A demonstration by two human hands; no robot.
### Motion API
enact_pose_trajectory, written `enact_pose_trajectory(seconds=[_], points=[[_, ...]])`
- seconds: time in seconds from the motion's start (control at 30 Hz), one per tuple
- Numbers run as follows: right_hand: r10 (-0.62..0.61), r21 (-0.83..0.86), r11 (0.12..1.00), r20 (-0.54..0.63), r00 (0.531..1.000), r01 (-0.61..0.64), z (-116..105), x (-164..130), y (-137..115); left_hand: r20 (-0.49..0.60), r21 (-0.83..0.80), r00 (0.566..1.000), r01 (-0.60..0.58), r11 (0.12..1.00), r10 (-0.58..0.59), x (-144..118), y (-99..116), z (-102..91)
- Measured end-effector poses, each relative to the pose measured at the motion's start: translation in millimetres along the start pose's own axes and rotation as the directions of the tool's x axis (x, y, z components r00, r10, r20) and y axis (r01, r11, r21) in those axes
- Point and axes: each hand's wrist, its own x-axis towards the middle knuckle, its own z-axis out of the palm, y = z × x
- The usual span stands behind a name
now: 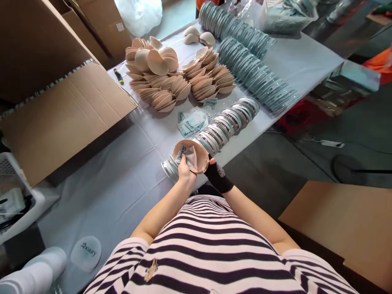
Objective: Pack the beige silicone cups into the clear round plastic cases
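Close to my body, a beige bra cup [202,157] is held with its hollow side up. Inside it lies a small printed white packet [190,156]. My left hand [187,173] grips the cup's near left side, its thumb pressing on the packet. My right hand [218,173], in a black fingerless glove, pinches the cup's right rim. Just beyond the cup, a long row of round clear-and-silver cases [228,124] stretches away to the right, some with beige showing inside. Loose printed packets [194,120] lie beside that row.
Stacked beige cups [162,87] cover the table's far middle. More rows of round cases [257,75] run along the right. A cardboard box [67,118] rises at left, near a yellow-black cutter [119,76]. White discs [39,267] lie lower left; a white basket [289,18] stands far right.
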Motion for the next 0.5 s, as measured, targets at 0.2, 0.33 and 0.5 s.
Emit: enact_pose_trajectory(seconds=[0.2,0.33,0.5], points=[[0.088,0.130,0.990,-0.230,0.969,-0.059,12,20,19,-0.042,0.079,0.990,-0.133,0.988,0.136,6,-22,6.5],[0.057,0.193,0.981,-0.157,0.986,-0.026,7,10,8,0.045,0.095,0.997,-0.074,0.993,0.070,12,-21,9.0],[-0.039,0.021,0.999,-0.125,0.991,0.042,-10,-1,-5,0.104,-0.006,0.983,0.155,0.988,-0.153,10,-8,17.4]])
